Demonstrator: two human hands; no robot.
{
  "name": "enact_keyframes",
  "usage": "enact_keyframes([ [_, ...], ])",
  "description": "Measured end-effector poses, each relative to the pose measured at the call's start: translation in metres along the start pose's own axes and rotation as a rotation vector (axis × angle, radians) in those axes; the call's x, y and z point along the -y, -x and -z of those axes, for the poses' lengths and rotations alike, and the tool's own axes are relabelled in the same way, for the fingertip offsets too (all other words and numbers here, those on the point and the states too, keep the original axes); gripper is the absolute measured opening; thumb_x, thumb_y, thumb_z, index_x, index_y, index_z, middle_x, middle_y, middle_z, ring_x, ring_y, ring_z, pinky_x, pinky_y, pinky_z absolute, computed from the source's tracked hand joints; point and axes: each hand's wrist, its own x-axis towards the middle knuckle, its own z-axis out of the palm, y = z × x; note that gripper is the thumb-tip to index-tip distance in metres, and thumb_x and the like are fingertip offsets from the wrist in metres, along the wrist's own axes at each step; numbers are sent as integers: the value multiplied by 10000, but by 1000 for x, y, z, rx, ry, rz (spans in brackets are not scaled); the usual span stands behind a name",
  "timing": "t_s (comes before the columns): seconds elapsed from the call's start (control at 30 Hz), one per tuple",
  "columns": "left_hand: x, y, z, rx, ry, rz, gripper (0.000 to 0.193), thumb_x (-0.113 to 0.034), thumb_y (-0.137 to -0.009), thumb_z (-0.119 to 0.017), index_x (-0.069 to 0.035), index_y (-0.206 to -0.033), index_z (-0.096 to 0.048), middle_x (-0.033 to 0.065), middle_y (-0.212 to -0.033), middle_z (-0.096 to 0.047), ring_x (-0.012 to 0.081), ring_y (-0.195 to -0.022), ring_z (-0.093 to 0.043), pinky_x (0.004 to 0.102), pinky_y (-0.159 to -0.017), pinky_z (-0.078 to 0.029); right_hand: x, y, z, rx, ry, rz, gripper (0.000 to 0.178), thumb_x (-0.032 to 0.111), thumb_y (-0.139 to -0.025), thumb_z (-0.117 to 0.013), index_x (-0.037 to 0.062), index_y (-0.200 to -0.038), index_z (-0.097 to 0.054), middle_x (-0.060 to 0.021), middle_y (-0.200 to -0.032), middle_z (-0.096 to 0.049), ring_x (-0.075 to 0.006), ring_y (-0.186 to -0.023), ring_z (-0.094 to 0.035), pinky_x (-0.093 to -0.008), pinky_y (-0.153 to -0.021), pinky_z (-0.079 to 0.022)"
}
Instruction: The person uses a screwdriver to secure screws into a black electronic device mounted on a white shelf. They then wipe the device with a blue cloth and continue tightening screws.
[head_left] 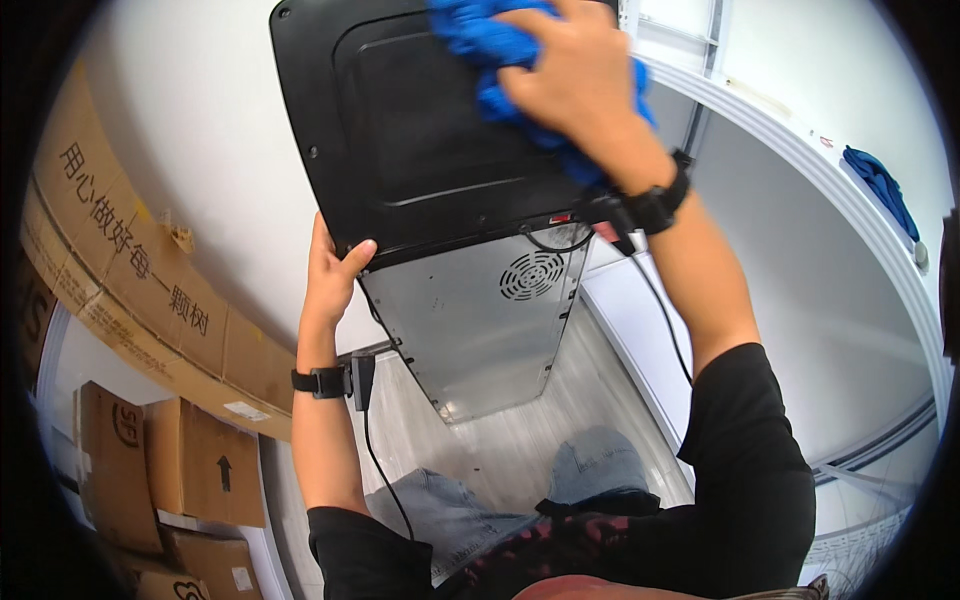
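1. On the long brown carton (232,362) at left, we find a line of large dark Chinese characters (135,245) slanting down to the right; the smaller print beneath is too fine for us.
2. Near that carton's lower end, we see a white label (246,411), unreadable at this size.
3. On the smaller box (200,465) below, we make out a dark arrow (224,474) pointing up.
4. On the box just left of it (115,485), we notice a rounded dark emblem (127,425) with lettering.
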Motion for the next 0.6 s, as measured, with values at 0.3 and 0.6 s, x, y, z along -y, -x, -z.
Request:
enact_keyframes([
  [0.3,3,2,-7,-10,59,-44,532,-80,-840,-652,-22,-1303,-398,63,-1217,-507,149,-1138,-466,314,-998,-362,30,67,13,130,-184,72,476,137,-559,-677,177,-1034,-667,-113,-1136,-531,-329,-1022,-503,-428,-772,-404],
  [0.6,7,5,4,53,95,10,591,-47,-861,-610,-22,-1372,-313,78,-1297,-462,159,-1201,-428,328,-1046,-323,132,0,-42,-142,-295,225,227,113,-578,-664,182,-794,-651,-53,-992,-556,-280,-915,-505,-427,-661,-348],
])
